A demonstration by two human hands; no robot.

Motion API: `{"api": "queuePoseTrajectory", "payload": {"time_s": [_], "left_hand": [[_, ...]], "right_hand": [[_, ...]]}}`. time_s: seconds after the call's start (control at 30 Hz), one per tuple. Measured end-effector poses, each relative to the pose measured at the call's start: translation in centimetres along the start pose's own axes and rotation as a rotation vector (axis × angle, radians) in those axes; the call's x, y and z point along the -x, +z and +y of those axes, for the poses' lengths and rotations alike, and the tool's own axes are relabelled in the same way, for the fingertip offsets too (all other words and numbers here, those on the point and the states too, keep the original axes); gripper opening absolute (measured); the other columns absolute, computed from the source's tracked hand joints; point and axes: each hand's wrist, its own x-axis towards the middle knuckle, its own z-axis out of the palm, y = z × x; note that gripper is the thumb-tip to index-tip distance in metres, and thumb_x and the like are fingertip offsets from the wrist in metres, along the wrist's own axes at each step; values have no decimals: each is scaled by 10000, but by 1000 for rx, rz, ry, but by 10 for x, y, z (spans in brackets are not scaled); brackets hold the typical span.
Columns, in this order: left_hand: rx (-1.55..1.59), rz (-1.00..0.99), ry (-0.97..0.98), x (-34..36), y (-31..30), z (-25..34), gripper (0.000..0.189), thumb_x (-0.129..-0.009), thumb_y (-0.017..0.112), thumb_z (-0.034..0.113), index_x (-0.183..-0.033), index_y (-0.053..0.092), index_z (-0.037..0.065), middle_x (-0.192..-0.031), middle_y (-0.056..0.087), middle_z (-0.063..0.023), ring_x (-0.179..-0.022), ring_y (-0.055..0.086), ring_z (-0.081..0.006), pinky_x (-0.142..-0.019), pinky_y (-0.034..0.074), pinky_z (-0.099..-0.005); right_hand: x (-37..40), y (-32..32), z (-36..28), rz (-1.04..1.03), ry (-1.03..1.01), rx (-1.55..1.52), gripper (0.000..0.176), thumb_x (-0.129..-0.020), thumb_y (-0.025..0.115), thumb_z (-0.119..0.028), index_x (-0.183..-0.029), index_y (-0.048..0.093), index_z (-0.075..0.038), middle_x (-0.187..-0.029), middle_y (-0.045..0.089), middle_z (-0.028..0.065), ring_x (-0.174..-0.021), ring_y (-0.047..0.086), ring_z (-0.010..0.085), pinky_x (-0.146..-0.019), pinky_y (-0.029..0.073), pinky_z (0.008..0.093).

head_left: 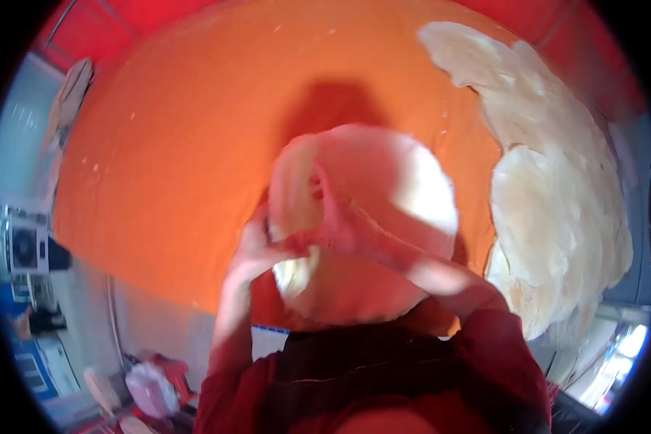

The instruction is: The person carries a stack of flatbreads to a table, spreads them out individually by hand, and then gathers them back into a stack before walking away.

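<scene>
The left hand [257, 246] is pinching closed on the left edge of a thin dough sheet [405, 181], which is hanging above the orange surface [159, 145]. The right hand [336, 217] is lying under the sheet, and I cannot tell its grip. Stacked flatbreads [557, 202] are crowding the surface's right edge, while its left side is lying open.

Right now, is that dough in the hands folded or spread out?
Spread out. The dough sheet hangs wide and round over the right hand, thin enough for light to pass, while the left hand holds its edge.
</scene>
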Motion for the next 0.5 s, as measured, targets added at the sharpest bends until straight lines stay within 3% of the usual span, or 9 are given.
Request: {"api": "queuePoseTrajectory", "payload": {"time_s": [0.07, 0.17, 0.27, 0.37, 0.47, 0.5], "left_hand": [[58, -4, -37, 2, 0, 4, 681, -517, 753, 1, -1116, 430, -37, -1035, 525, -75, -965, 489, -150, -819, 411, -294], [193, -60, -38, 3, -7, 1, 716, -493, 784, 39, -1112, 430, -31, -1056, 525, -92, -999, 484, -164, -839, 408, -303], [257, -84, 5, 1, -8, -11, 729, -485, 797, 66, -1107, 430, -29, -1063, 527, -101, -1014, 486, -173, -845, 410, -307], [234, -66, 12, 0, -8, -16, 733, -483, 803, 90, -1104, 431, -26, -1055, 531, -102, -1000, 498, -174, -839, 414, -305], [263, -73, 43, 2, -1, -10, 724, -487, 806, 116, -1095, 438, -22, -1042, 536, -99, -976, 511, -171, -830, 417, -301], [285, -79, 62, 3, 0, -7, 719, -489, 807, 125, -1091, 441, -21, -1037, 538, -98, -967, 515, -170, -827, 417, -299]], "right_hand": [[4, 29, -4, 143, -37, 13, 961, -549, 785, -342, -1259, 243, 9, -1085, 430, 152, -929, 477, 218, -751, 435, 347], [8, 23, -3, -44, 281, -420, 945, -561, 788, -293, -1252, 230, 30, -1079, 437, 142, -885, 498, 198, -727, 439, 301], [14, 32, 7, 13, 426, -547, 792, -617, 757, -262, -1200, 322, 51, -993, 492, 126, -833, 513, 173, -683, 439, 249], [15, 44, 19, -75, 334, -738, 585, -646, 720, -293, -1043, 475, 60, -892, 559, 140, -795, 549, 169, -667, 451, 270], [14, 47, -8, 84, 265, -370, 420, -673, 689, -248, -917, 539, 58, -794, 584, 112, -711, 556, 150, -609, 456, 270], [13, 45, -8, 38, 279, -434, 397, -697, 677, -241, -918, 533, 55, -801, 579, 101, -703, 549, 138, -593, 452, 257]]}}
